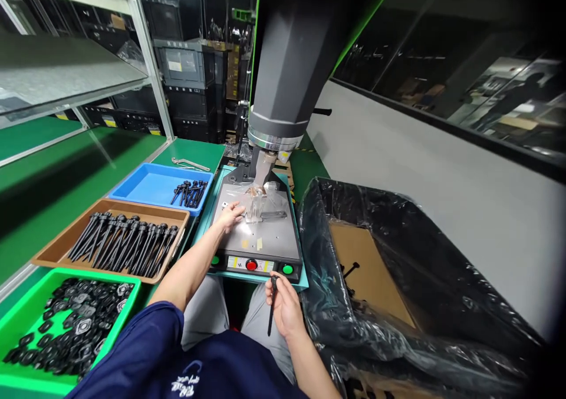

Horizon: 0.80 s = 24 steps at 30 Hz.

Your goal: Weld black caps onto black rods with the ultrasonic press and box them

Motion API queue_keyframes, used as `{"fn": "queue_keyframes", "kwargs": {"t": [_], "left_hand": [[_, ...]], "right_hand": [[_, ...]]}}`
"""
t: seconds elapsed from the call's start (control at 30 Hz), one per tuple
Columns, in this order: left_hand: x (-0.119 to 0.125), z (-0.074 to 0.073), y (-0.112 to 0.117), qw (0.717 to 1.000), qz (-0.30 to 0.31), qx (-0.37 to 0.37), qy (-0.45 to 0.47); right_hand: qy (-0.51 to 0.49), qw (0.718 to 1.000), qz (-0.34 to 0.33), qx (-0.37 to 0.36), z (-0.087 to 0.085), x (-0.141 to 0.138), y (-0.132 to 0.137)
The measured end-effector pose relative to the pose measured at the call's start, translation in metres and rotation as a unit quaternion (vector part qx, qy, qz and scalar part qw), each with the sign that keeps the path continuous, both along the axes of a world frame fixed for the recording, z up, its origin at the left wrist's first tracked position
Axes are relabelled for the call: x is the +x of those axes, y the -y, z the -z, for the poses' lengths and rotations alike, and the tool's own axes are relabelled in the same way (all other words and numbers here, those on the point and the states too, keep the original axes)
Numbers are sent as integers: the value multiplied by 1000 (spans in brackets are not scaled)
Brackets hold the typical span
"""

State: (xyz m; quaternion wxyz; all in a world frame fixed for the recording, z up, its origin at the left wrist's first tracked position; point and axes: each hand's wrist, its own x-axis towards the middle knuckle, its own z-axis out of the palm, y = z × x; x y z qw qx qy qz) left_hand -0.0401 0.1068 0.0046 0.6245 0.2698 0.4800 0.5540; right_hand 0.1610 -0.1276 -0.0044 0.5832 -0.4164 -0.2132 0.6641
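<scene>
My right hand pinches a slim black plastic rod with a wider head, its narrow end pointing down. It sits above my lap, just in front of the press's button panel. My left hand reaches over the grey base plate, fingers stretched toward a clear fixture under the press horn. Those fingers look apart, and I see nothing held in them; whether they touch the fixture I cannot tell. A red button and two green buttons line the machine's front.
On the left stand a blue tray and a brown tray with black rods, and a green tray of small black parts. A wrench lies behind them. At right is a carton lined with black plastic.
</scene>
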Motion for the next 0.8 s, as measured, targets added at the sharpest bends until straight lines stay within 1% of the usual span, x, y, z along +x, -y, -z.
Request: {"fn": "queue_keyframes", "kwargs": {"t": [0.07,0.13,0.23,0.3,0.4,0.47,0.53,0.6,0.67,0.7,0.77,0.8], "left_hand": [[-2,2,0,1000,14,-1,22],[-6,4,5,999,30,3,45],[-10,4,17,995,53,12,78],[-11,2,26,990,73,25,116],[-11,-3,36,979,105,22,176],[-10,-9,40,975,126,3,181],[-9,-18,42,974,147,-11,169],[-8,-28,43,975,156,-11,157],[-7,-38,44,977,151,-6,149],[-6,-43,45,978,149,-3,148],[-3,-51,45,978,147,0,150],[-2,-54,46,978,146,1,151]], "right_hand": [[-1,1000,7,16,2,-1,1],[-8,1000,-3,17,5,-2,1],[-21,999,-30,4,10,-7,-4],[-20,999,-38,2,15,-14,-14],[1,1000,-6,4,21,-31,-43],[13,1000,23,-12,25,-44,-66],[17,999,15,-27,27,-57,-87],[17,999,-22,-26,29,-72,-103],[25,997,-71,-6,29,-89,-118],[36,995,-88,16,27,-98,-126],[70,991,-87,75,22,-114,-145],[89,988,-66,106,18,-119,-155]]}}
